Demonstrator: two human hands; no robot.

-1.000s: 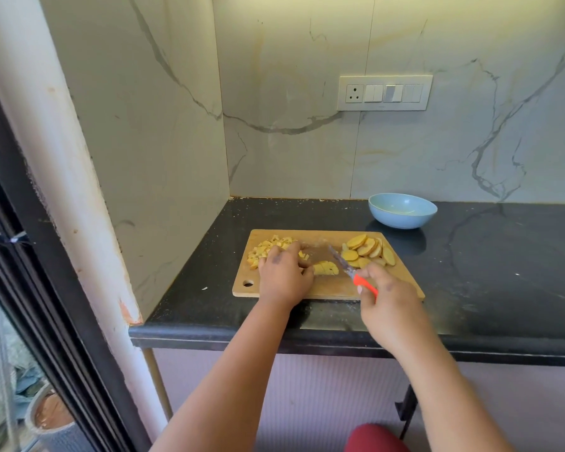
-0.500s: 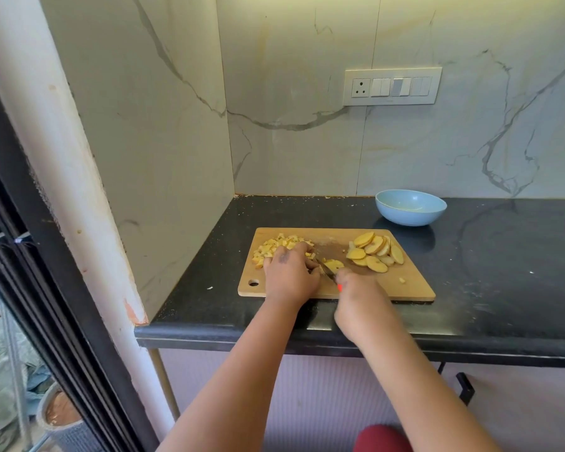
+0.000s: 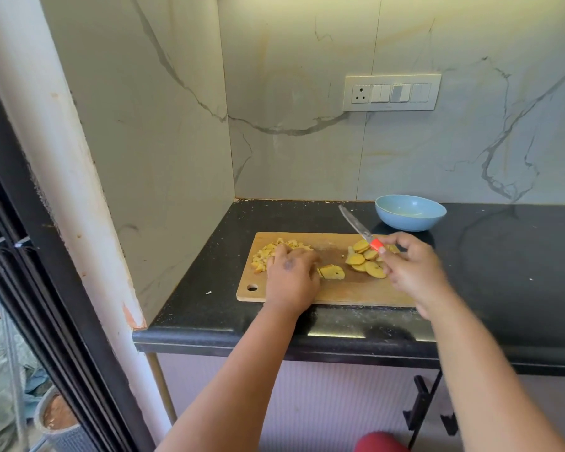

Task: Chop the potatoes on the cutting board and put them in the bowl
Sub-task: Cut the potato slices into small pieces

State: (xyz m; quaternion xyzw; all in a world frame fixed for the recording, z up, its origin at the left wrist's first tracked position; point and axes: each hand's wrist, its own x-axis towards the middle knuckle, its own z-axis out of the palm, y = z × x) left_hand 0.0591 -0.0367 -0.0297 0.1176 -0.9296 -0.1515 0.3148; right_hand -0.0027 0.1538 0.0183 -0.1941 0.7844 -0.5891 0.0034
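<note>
Wooden cutting board (image 3: 340,290) lies flat, hanging hole at its near-left corner. On it: small yellow potato cubes (image 3: 268,252) heaped far-left, one partly cut slice (image 3: 332,272) mid-board, round slices (image 3: 364,261) overlapping far-right. Pale blue bowl (image 3: 410,213) sits upright beyond the board's far-right corner.

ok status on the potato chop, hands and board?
Left hand flat on cutting board beside cut piece. Right hand holds knife raised. Slices unchopped. Bowl clear behind.
</note>
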